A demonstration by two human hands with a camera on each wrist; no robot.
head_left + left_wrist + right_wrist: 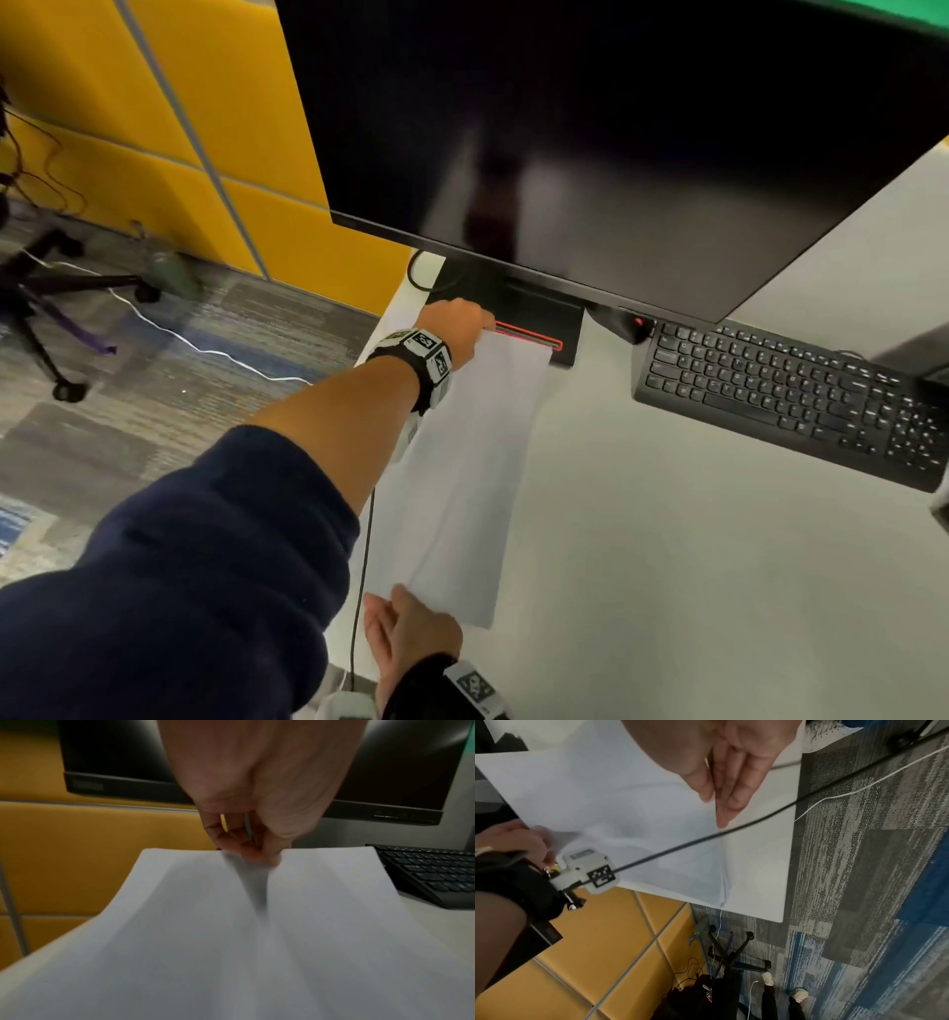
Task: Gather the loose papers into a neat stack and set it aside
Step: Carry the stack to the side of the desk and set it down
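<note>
A stack of white papers [462, 488] lies lengthwise along the left side of the white desk [693, 565]. Its far end reaches the monitor stand. My left hand [477, 326] stretches to that far end, and in the left wrist view my left hand [257, 856] pinches the far edge of the papers [231, 943], creasing the top sheet. My right hand [387, 611] is at the near left corner. In the right wrist view, my right hand [721, 805] has straight fingers along the near edge of the papers [628, 801], with the thumb lying on top.
A large dark monitor [616, 128] hangs over the back of the desk, on a black stand base [534, 329] with a red line. A black keyboard [791, 401] lies to the right. A black cable [359, 591] runs along the desk's left edge. An office chair base [51, 298] stands on the carpet.
</note>
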